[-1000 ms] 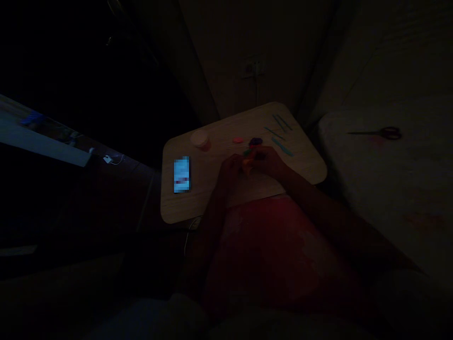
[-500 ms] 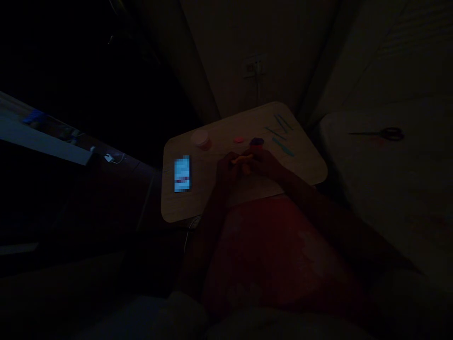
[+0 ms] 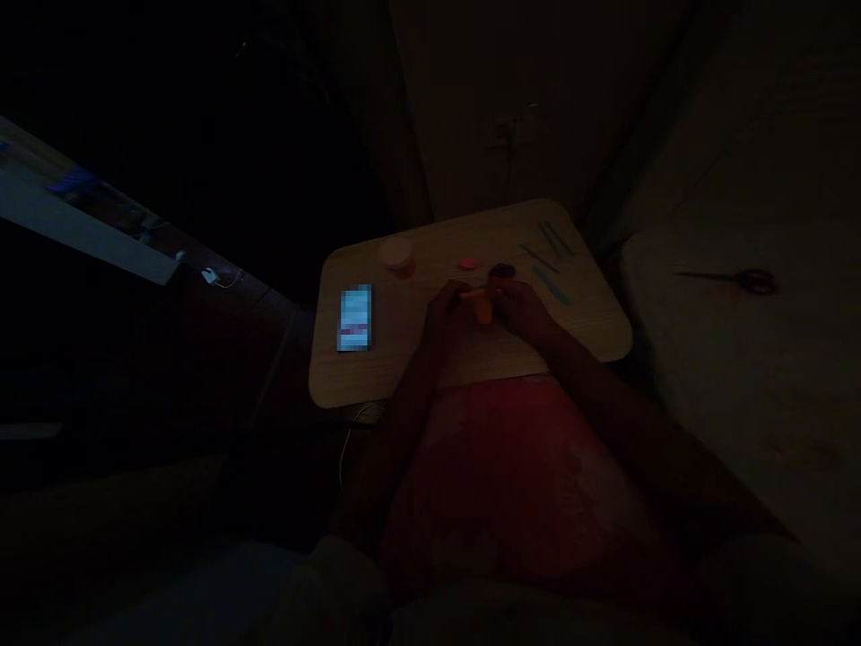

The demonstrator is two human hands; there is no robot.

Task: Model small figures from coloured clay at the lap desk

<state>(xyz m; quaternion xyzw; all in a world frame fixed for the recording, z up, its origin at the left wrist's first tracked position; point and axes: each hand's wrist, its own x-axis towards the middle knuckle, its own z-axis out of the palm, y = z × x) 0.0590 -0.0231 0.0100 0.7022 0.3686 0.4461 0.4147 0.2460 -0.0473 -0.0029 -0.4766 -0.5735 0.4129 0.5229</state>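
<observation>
Both my hands meet over the near middle of a small wooden table (image 3: 377,377). My left hand (image 3: 444,309) is closed on the left end of a soft orange piece that looks like modelling clay (image 3: 482,309). Its right end is pinched in my right hand (image 3: 521,309), and a wider part hangs down between the hands. Just beyond my right hand lies a dark purple lump (image 3: 501,269), with some red showing under it. A flat pink piece (image 3: 468,264) rests to its left. The scene is very dark, so fingertips are hard to make out.
Several thin teal sticks (image 3: 555,240) and a teal knife-like tool (image 3: 552,284) lie at the table's right. A lidded tub (image 3: 396,256) stands back left, with a lit phone (image 3: 354,318) nearer. Scissors (image 3: 730,279) rest on a pale surface at right.
The orange piece has turned and stretched between my hands, with its lower part now hanging down. Green seen by my fingers earlier is out of sight. The whole view has shifted slightly.
</observation>
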